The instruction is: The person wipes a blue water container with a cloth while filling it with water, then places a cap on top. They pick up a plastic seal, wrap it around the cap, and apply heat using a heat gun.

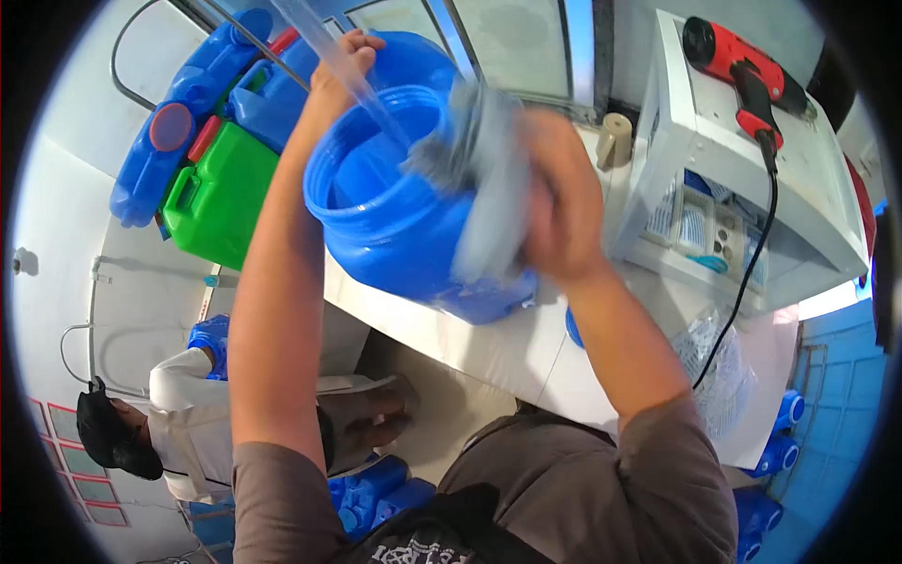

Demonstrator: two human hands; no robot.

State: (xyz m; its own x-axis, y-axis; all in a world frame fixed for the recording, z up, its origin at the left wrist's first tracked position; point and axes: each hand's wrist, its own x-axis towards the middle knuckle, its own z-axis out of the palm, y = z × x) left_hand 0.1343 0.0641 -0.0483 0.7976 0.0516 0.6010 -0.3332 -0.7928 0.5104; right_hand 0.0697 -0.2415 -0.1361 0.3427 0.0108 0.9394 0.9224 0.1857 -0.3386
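A blue wide-mouthed plastic jug (385, 249) stands on the white counter in front of me, its threaded mouth uncapped and facing up toward me. My right hand (559, 202), blurred by motion, grips a grey cloth (493, 188) against the right side of the jug's neck. Beyond the mouth, my left hand (343, 70) curls its fingers at the edge of blue plastic on the jug's far side. A clear tube (329, 52) slants down from the top, across my left hand, with its lower end over the opening.
Green (225, 193) and blue jugs (193, 85) stand at left. A red heat gun (742, 66) lies on a white cabinet (808, 188), its black cord hanging down. Near the wall is a beige mug (614, 141). Another person (193, 418) in a black cap holds a blue container at lower left.
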